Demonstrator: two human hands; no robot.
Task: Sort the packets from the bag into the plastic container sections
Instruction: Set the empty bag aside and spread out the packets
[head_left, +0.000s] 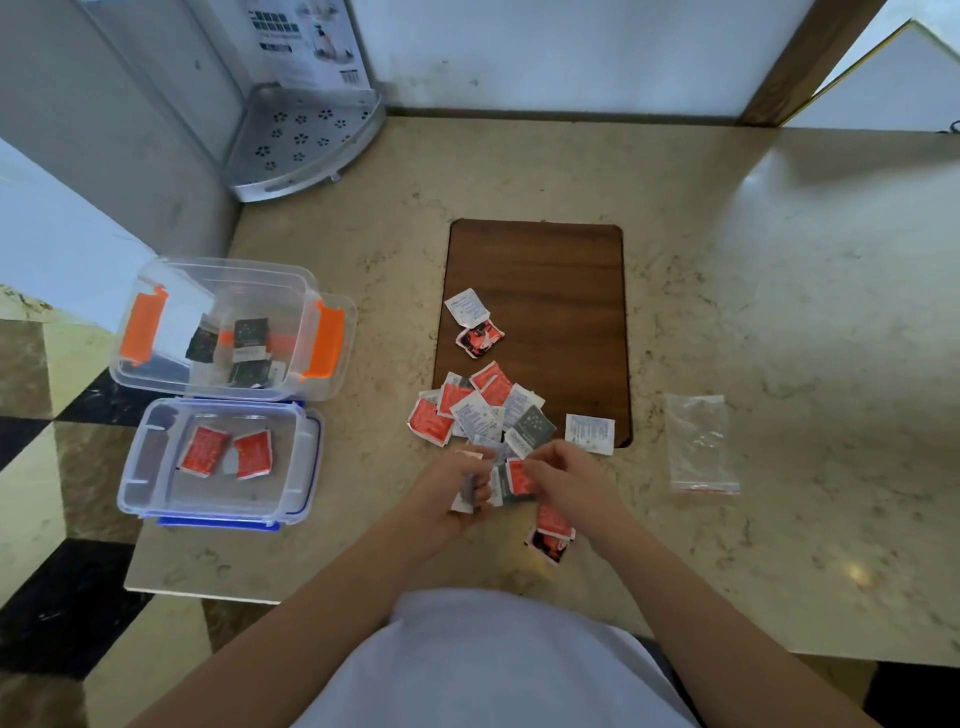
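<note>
Sorting is under way, with most packets still loose. The pile lies at centre frame, spilling off the lower left corner of a brown board onto the stone counter; two strays sit higher on the board, one white packet lies just right of the pile, and two red ones lie below the right hand. The emptied bag lies flat at right, well apart. At left stand two clear boxes: the orange-clip box, upper, holds several dark packets; the blue-clip box, lower, holds two red ones. Both hands meet just below the pile. The left hand is curled shut on a small stack of pale packets. The right hand has its fingers pinched together at the edge of a dark packet and a red one that overlap between the hands; whether it grips one or both cannot be told. Judged step: gathering and separating by kind in the hands before a drop. The next move likely calls for peeling the red from the dark, then carrying each leftward, red to the blue-clip box, dark to the orange-clip one. No box yet shows white packets, so their place is undecided. Risk: the slick packets could slip from the stack during the carry.
</note>
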